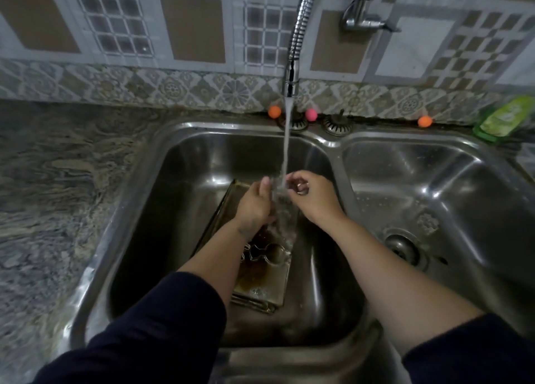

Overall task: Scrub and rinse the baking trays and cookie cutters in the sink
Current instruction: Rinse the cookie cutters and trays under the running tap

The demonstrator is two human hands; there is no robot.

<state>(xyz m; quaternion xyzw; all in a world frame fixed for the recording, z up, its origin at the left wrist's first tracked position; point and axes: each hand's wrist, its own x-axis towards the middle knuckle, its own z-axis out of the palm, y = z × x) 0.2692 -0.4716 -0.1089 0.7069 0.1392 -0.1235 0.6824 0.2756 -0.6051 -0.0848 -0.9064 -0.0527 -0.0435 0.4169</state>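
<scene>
Both hands, left hand (254,202) & right hand (314,196), were under the water; grip unclear. Thin metal cookie cutter (265,253) looked light, slippery; hold its rim.

Your left hand (254,204) and right hand (314,195) are close together, fingers (292,178) loosely curled, both forearms bare, sleeves pushed up.

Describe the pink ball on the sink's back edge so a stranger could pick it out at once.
Start at the steel double sink and follow the running water up to the chrome tap spout. Just right of the stream, on the back ledge, sits the small pink ball. The two similar balls on that ledge are orange.
</scene>
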